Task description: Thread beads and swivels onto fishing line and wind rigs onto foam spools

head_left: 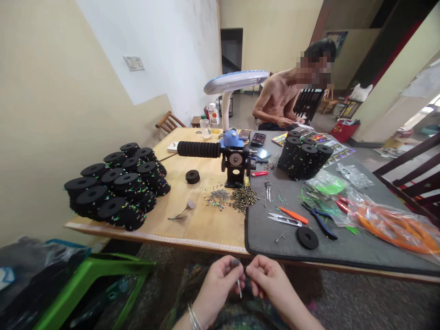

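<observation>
- Wood forms the left part of the surface point(213, 231) in the head view; a ruled strip point(192, 244) runs along its front edge.
- Both hands are clear of that edge, on the near side. Bare wood lies directly ahead, left of the dark-bordered mat point(264, 240).
- Left hand point(229, 273): grip closed on a thin piece with a white end point(240, 289).
- Right hand point(263, 275): fingertips together just beside the left; whether this grip holds anything cannot be told.
- Surface, centre: a clamp-like device point(235, 165) with a ribbed black handle stands in front of the lamp point(225, 110).
- Room: a green stool point(99, 275) stands at the left; a second person point(277, 98) sits beyond the far edge.
- Count, foam spools point(112, 208) at left: about eleven tops visible. The right cluster point(302, 153) overlaps too much for a sure count.
- Count, loose foam discs: two, one on wood point(192, 177), one on the mat point(307, 238).
- Count, tools: one pair of pliers point(321, 221), one pair of silver snips point(283, 219).
- Count, bottles point(205, 126): two, near the far edge.
</observation>
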Demonstrator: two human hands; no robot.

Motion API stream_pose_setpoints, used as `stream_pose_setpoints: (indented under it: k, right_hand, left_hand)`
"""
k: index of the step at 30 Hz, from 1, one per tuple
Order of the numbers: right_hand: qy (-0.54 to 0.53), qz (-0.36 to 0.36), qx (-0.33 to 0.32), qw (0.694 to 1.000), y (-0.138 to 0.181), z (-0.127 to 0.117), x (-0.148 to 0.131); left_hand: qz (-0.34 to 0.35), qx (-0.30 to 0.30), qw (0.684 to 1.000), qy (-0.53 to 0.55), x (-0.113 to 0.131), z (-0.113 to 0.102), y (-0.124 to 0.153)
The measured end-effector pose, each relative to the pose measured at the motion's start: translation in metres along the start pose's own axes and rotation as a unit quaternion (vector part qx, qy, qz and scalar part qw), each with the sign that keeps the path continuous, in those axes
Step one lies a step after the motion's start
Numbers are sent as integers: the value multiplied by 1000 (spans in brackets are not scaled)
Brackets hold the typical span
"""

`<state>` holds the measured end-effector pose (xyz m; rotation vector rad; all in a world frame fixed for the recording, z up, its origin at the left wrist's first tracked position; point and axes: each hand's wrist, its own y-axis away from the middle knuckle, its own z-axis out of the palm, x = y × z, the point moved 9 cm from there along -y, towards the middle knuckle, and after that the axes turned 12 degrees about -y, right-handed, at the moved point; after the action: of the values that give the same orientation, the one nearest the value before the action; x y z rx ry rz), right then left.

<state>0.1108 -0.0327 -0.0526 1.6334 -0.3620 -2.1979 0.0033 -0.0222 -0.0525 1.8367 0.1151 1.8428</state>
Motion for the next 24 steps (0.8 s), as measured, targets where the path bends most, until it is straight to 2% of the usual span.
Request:
stream_pose_setpoints:
  k: [5,10,24]
  right_hand:
    - [0,23,-7,1000,4,3,2]
    - [3,13,-10,1000,7,7,-3]
    - [16,17,-16,1000,4,7,1]
  left_hand:
    - [13,15,1000,-17,2,-2,-2]
    - [27,26,999,-24,4,-5,-1]
    - [45,22,997,-59,5,-4,-3]
